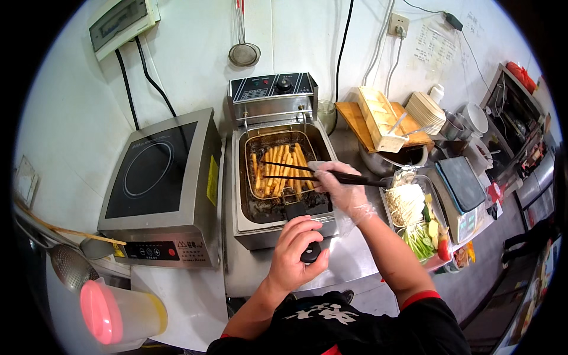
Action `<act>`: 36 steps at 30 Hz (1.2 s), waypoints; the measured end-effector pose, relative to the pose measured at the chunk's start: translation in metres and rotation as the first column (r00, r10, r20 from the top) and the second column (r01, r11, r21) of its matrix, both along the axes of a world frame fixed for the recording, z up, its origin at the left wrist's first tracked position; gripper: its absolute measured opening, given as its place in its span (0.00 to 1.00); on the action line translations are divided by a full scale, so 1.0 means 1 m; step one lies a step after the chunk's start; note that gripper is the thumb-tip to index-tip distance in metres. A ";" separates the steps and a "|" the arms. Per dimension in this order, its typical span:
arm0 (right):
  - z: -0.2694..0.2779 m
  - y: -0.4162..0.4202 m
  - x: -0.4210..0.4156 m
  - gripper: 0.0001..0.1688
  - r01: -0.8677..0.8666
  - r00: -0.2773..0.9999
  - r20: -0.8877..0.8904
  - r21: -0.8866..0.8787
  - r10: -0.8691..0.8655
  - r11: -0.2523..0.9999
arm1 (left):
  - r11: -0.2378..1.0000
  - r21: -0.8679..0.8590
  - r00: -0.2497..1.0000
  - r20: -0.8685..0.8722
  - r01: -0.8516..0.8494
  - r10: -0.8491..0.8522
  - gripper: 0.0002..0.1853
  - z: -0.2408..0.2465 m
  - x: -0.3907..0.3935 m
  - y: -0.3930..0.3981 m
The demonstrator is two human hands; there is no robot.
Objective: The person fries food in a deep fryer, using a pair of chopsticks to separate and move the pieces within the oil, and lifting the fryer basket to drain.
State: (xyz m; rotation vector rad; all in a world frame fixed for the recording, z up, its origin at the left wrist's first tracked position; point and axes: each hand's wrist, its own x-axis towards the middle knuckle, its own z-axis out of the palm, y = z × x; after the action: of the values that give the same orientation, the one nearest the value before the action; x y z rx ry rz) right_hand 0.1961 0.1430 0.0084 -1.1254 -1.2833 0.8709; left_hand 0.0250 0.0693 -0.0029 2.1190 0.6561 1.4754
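Note:
My right hand (pixel 341 185), in a clear plastic glove, grips long black chopsticks (pixel 288 172) whose tips reach over the food in the fryer. Golden fried sticks (pixel 284 166) lie side by side in a wire fryer basket (pixel 247 146), set in the dark oil of a steel electric deep fryer (pixel 239 219). My left hand (pixel 295 253) is bare and curls around the basket's black handle (pixel 295 212); whether the fingers press firmly on it cannot be told. The handle's rounded end shows between thumb and fingers.
An induction cooker (pixel 151 168) stands left of the fryer. Below it are a perforated ladle (pixel 71 266) and a pink-lidded plastic jug (pixel 128 313). To the right are a tray of vegetables (pixel 419 237), a steel pot (pixel 377 162) under a wooden board (pixel 355 126), and a scale (pixel 468 224).

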 end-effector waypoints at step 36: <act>0.024 -0.004 0.013 0.05 -0.048 0.998 0.043 0.036 0.046 0.998 | 1.000 0.015 1.000 0.015 0.005 -0.005 0.12 -0.001 -0.004 0.001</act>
State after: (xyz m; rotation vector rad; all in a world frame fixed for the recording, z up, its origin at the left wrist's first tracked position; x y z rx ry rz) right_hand 0.2092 0.1393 0.0320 -1.0931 -1.3599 0.8586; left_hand 0.0215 0.0705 -0.0037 2.1169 0.6361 1.4964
